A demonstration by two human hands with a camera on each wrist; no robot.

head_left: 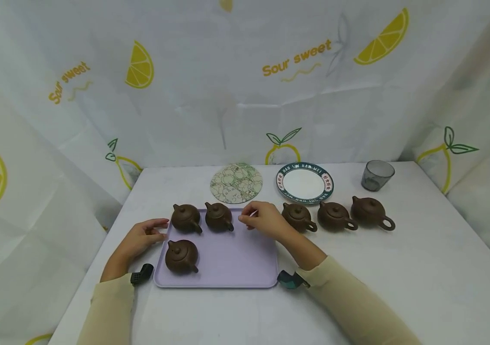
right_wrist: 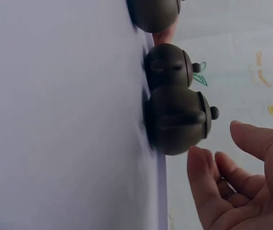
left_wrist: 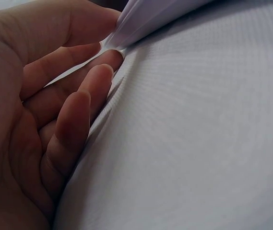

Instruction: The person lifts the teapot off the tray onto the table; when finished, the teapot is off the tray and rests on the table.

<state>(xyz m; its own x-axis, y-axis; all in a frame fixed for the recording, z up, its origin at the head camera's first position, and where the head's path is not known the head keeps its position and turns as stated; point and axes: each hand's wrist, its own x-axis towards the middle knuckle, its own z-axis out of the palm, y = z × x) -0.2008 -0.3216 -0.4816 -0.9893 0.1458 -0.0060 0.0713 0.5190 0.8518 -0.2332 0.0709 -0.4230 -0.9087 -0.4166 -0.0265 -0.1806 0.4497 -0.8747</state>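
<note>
A lilac tray (head_left: 236,263) carries three brown teapots: one in its far-left corner (head_left: 186,218), one beside that along the far edge (head_left: 217,218), and one nearer the front left (head_left: 181,257). My left hand (head_left: 139,239) rests at the tray's left edge; in the left wrist view its thumb (left_wrist: 86,21) touches the rim, the other fingers loosely bent below. Just right of the far-edge teapot, my right hand (head_left: 266,221) hovers over the tray. In the right wrist view, thumb and forefinger stand apart near a teapot (right_wrist: 179,122), with nothing between them.
Three more brown teapots (head_left: 297,218) (head_left: 334,217) (head_left: 369,212) stand in a row right of the tray. Behind are a patterned round mat (head_left: 236,183), a green-rimmed plate (head_left: 304,199) and a grey glass (head_left: 377,176). A lemon-print curtain (head_left: 210,72) hangs behind the table.
</note>
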